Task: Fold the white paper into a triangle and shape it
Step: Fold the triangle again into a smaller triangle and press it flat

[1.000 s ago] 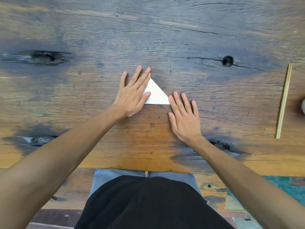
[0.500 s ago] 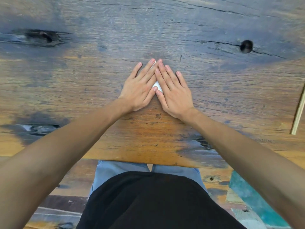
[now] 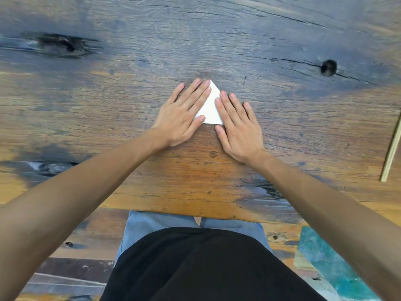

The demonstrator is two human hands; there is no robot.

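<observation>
The white paper lies flat on the wooden table as a small triangle, its tip pointing away from me. My left hand rests flat over the paper's left side, fingers spread and pointing up-right. My right hand lies flat over its right side, fingers stretched forward. Only a narrow wedge of paper shows between the two hands; its left and right corners are hidden under them. Neither hand grips the paper.
A thin pale wooden stick lies at the table's right edge. A dark knot hole sits at the far right, a long dark crack at the far left. The near table edge runs just above my lap.
My right hand has slid to the right and back toward me, off my left hand, so more of the white triangle shows between them than half a second ago.
</observation>
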